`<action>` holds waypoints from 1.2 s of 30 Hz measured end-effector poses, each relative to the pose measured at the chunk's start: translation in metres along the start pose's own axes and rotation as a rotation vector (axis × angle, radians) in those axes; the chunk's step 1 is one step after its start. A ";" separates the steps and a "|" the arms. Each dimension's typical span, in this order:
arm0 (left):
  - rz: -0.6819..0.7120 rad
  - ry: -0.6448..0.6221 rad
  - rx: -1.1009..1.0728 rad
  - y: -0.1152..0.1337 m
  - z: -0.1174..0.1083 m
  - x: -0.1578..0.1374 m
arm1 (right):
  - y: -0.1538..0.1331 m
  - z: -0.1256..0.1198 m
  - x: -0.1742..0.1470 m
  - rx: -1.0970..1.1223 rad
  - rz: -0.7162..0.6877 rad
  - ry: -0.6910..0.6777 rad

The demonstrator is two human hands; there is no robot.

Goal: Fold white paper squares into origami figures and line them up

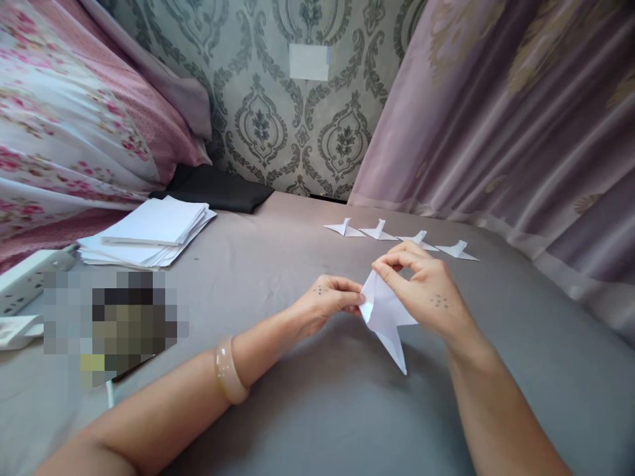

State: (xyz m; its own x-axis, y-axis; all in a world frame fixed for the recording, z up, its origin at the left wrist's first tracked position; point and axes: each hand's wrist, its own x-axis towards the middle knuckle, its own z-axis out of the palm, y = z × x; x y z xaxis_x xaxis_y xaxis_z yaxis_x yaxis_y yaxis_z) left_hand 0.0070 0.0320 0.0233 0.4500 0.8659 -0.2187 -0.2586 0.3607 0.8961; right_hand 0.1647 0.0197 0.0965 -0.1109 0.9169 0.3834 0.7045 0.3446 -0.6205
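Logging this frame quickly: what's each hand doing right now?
Left hand: closed, pinching the left edge of the folded paper.
Right hand: closed, pinching the same paper at its top.

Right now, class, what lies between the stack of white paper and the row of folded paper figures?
In the head view, only bare grey sheet separates the paper stack from the folded figures.

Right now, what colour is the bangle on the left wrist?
Pale peach-pink bangle, translucent looking; head view.

Left hand (327, 301) and right hand (421, 284) pinching folded white paper (385, 316), four folded paper birds (380, 231) behind, paper stack (149, 231) left
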 end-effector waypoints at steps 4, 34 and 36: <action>-0.050 0.064 -0.063 0.002 -0.001 0.000 | -0.002 -0.001 -0.002 0.019 -0.064 -0.137; 0.010 0.153 -0.224 0.020 0.014 -0.012 | -0.012 -0.007 -0.007 -0.047 -0.157 -0.042; 0.030 0.094 -0.172 0.023 0.017 -0.015 | -0.012 -0.013 -0.007 -0.023 -0.085 -0.004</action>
State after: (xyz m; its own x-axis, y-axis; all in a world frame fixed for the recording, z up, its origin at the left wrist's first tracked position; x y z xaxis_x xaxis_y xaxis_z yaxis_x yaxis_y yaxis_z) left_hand 0.0085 0.0213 0.0539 0.3596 0.9030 -0.2351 -0.4163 0.3808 0.8257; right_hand 0.1665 0.0065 0.1098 -0.1736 0.8854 0.4313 0.7082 0.4165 -0.5700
